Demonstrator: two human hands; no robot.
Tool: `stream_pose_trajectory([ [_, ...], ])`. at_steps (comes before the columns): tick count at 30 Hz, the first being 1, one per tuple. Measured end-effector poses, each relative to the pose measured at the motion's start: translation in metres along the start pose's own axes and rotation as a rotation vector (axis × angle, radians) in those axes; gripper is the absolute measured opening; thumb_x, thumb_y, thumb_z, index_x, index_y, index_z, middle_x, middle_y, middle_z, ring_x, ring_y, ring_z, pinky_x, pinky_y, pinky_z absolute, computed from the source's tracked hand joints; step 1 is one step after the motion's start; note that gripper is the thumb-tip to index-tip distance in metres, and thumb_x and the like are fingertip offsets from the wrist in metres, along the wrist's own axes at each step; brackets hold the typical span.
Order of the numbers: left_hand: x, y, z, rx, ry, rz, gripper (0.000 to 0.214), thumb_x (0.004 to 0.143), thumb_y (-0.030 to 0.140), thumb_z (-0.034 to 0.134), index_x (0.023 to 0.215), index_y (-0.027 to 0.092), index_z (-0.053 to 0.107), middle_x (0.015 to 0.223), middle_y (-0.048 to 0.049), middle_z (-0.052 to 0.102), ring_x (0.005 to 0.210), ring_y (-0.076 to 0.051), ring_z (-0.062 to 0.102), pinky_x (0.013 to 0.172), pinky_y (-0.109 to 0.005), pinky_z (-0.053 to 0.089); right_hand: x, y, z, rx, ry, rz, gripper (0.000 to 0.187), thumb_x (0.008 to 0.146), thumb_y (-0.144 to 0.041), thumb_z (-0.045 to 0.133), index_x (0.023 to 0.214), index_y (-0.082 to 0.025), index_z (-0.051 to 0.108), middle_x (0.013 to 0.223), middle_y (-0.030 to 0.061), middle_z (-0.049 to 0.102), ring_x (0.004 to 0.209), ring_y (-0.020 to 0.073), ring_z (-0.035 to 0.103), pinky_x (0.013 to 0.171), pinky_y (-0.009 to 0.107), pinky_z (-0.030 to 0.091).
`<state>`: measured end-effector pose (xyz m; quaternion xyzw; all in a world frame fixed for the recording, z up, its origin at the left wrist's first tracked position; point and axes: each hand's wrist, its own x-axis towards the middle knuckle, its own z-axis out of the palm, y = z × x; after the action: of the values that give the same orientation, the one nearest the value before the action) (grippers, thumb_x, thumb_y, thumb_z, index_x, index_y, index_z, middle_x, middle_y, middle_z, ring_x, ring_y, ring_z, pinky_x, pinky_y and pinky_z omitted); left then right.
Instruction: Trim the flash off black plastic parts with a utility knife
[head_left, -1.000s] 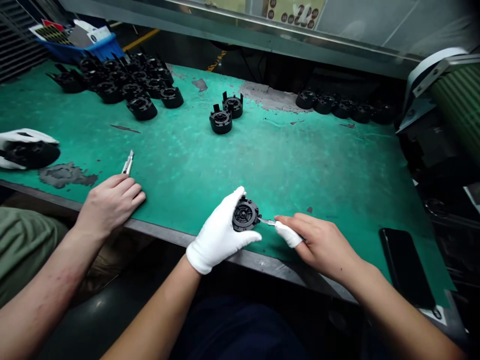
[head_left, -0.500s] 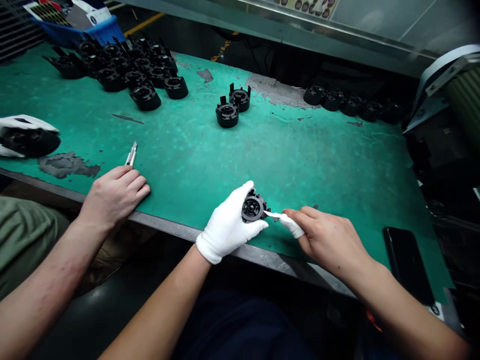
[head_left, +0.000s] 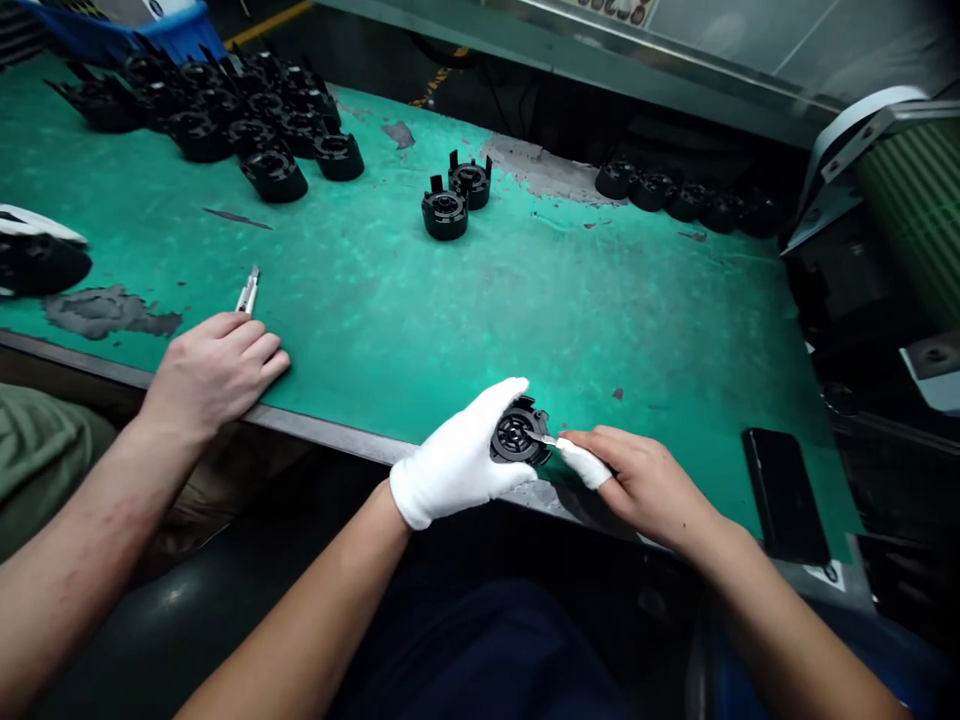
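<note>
Part (head_left: 516,436) clasped in left grip (head_left: 459,462); right grip (head_left: 643,480) pinching blade (head_left: 545,439), seemingly touching it.

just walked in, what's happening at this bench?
The person's gloved left hand holds a black round part over the near edge of the green mat. Their right hand puts a small blade to the part's rim. A co-worker's hand rests beside a small knife. More black parts lie at the back left.
</note>
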<state>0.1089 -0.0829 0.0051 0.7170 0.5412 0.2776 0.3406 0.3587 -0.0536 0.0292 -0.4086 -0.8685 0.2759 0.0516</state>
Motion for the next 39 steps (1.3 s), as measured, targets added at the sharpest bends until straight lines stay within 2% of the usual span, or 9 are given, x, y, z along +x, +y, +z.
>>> stream_pose_trajectory([
  [4, 0.002, 0.001, -0.004, 0.014, -0.064, -0.026, 0.080, 0.083, 0.038, 0.070, 0.152, 0.035, 0.029, 0.159, 0.0057, 0.040, 0.147, -0.020, 0.040, 0.125, -0.036, 0.032, -0.001, 0.001, -0.001, -0.116, 0.002, -0.001, 0.036, 0.101, -0.026, 0.045, 0.131, -0.025, 0.064, 0.102, 0.0061, 0.071, 0.088, 0.0187, 0.068, 0.077, 0.029, 0.051],
  [10, 0.002, 0.002, -0.003, -0.028, -0.013, -0.010, 0.076, 0.085, 0.033, 0.067, 0.152, 0.034, 0.031, 0.154, 0.0026, 0.048, 0.141, -0.024, 0.048, 0.121, -0.039, 0.039, -0.010, -0.016, 0.001, -0.342, 0.017, 0.091, 0.040, 0.099, -0.022, 0.045, 0.135, -0.024, 0.061, 0.100, 0.0059, 0.071, 0.084, 0.0193, 0.069, 0.064, 0.028, 0.048],
  [14, 0.001, 0.003, 0.005, 0.003, 0.034, -0.038, 0.095, 0.076, 0.048, 0.079, 0.154, 0.042, 0.026, 0.152, 0.0052, 0.050, 0.138, -0.029, 0.052, 0.117, -0.044, 0.044, -0.012, -0.029, 0.005, -0.411, 0.018, 0.159, 0.042, 0.095, -0.018, 0.046, 0.133, -0.024, 0.062, 0.098, 0.0044, 0.071, 0.078, 0.0197, 0.069, 0.058, 0.029, 0.045],
  [16, 0.002, 0.004, 0.009, 0.011, 0.082, -0.062, 0.101, 0.071, 0.056, 0.082, 0.154, 0.044, 0.025, 0.150, 0.0060, 0.052, 0.137, -0.030, 0.053, 0.116, -0.044, 0.045, -0.012, -0.031, 0.007, -0.411, 0.012, 0.182, 0.042, 0.094, -0.018, 0.047, 0.133, -0.024, 0.062, 0.098, 0.0039, 0.070, 0.078, 0.0206, 0.069, 0.058, 0.031, 0.046],
  [19, 0.002, 0.005, 0.015, -0.002, 0.136, -0.078, 0.097, 0.073, 0.060, 0.080, 0.153, 0.046, 0.028, 0.148, 0.0072, 0.054, 0.136, -0.029, 0.054, 0.118, -0.042, 0.044, -0.013, -0.033, 0.009, -0.395, 0.012, 0.202, 0.044, 0.093, -0.016, 0.048, 0.134, -0.024, 0.062, 0.098, 0.0041, 0.070, 0.080, 0.0219, 0.070, 0.060, 0.031, 0.047],
  [26, -0.002, -0.002, 0.018, -0.025, 0.158, -0.026, 0.090, 0.076, 0.061, 0.078, 0.151, 0.042, 0.033, 0.152, 0.0058, 0.051, 0.139, -0.026, 0.051, 0.121, -0.037, 0.040, -0.016, -0.041, 0.017, -0.371, 0.066, 0.270, 0.049, 0.089, -0.010, 0.046, 0.133, -0.021, 0.063, 0.109, 0.0092, 0.074, 0.091, 0.0253, 0.072, 0.068, 0.033, 0.054],
  [32, -0.001, -0.002, 0.020, -0.006, 0.158, -0.038, 0.091, 0.076, 0.065, 0.076, 0.152, 0.045, 0.030, 0.153, 0.0074, 0.050, 0.140, -0.029, 0.050, 0.122, -0.041, 0.040, -0.017, -0.051, 0.026, -0.346, 0.101, 0.342, 0.051, 0.087, -0.010, 0.046, 0.134, -0.020, 0.063, 0.111, 0.0098, 0.075, 0.092, 0.0265, 0.073, 0.068, 0.034, 0.057],
  [35, -0.001, -0.002, 0.020, 0.001, 0.172, -0.027, 0.090, 0.077, 0.065, 0.074, 0.152, 0.042, 0.031, 0.153, 0.0057, 0.050, 0.140, -0.028, 0.050, 0.122, -0.040, 0.040, -0.020, -0.048, 0.031, -0.297, 0.132, 0.336, 0.049, 0.089, -0.012, 0.046, 0.135, -0.019, 0.062, 0.116, 0.0109, 0.074, 0.095, 0.0269, 0.073, 0.073, 0.036, 0.058],
  [39, -0.001, -0.003, 0.021, 0.011, 0.146, -0.037, 0.092, 0.074, 0.066, 0.076, 0.152, 0.044, 0.031, 0.153, 0.0071, 0.049, 0.140, -0.028, 0.049, 0.122, -0.041, 0.040, -0.023, -0.038, 0.030, -0.151, 0.163, 0.297, 0.040, 0.096, -0.019, 0.046, 0.132, -0.023, 0.064, 0.119, 0.0077, 0.073, 0.101, 0.0248, 0.071, 0.083, 0.036, 0.058],
])
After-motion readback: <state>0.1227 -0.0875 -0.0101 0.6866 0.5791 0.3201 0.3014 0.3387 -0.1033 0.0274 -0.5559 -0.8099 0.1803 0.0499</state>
